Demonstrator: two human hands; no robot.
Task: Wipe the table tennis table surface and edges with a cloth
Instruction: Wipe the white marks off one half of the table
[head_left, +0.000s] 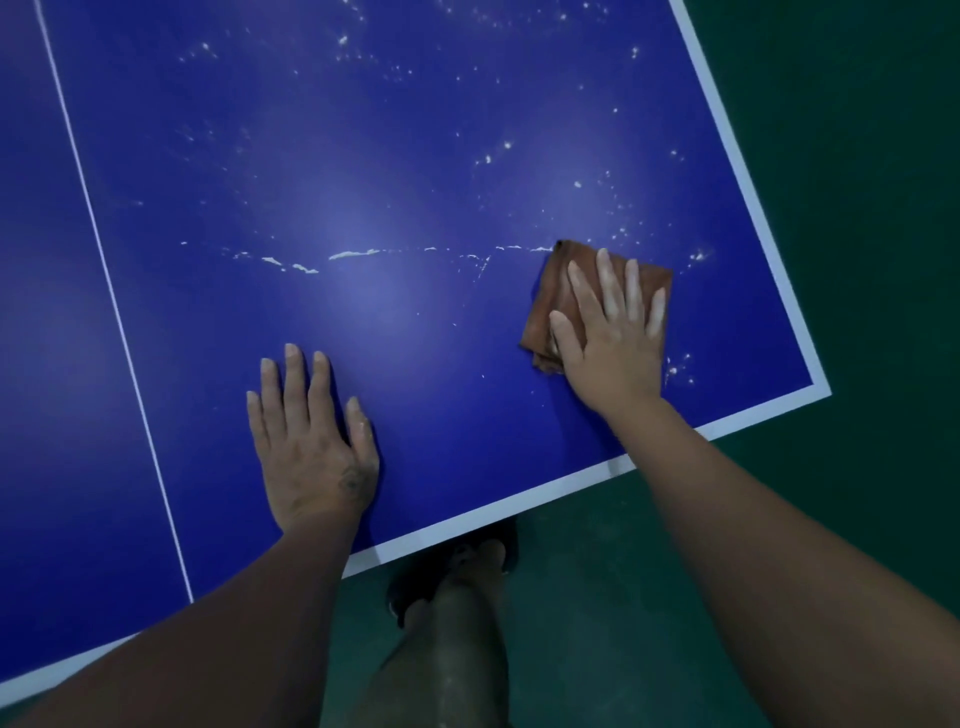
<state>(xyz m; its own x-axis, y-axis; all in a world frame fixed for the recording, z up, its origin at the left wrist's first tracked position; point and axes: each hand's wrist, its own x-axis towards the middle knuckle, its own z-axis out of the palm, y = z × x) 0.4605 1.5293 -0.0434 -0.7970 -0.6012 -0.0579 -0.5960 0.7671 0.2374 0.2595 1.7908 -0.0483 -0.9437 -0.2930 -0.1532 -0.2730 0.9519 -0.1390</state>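
The blue table tennis table (363, 156) fills most of the view, with a white border along its near and right edges. A folded brown cloth (561, 291) lies flat near the table's near right corner. My right hand (613, 332) presses on the cloth with straight, spread fingers. My left hand (311, 436) rests flat on the bare blue surface close to the near edge, fingers straight. A thin line of white dust (358, 254) runs across the surface to the left of the cloth, and white specks (488, 161) are scattered beyond it.
A white centre line (109, 280) runs down the table at the left. The table's corner (826, 389) sits just right of the cloth. Dark green floor (857, 182) lies to the right and below. My leg and a dark sandal (457, 577) stand under the near edge.
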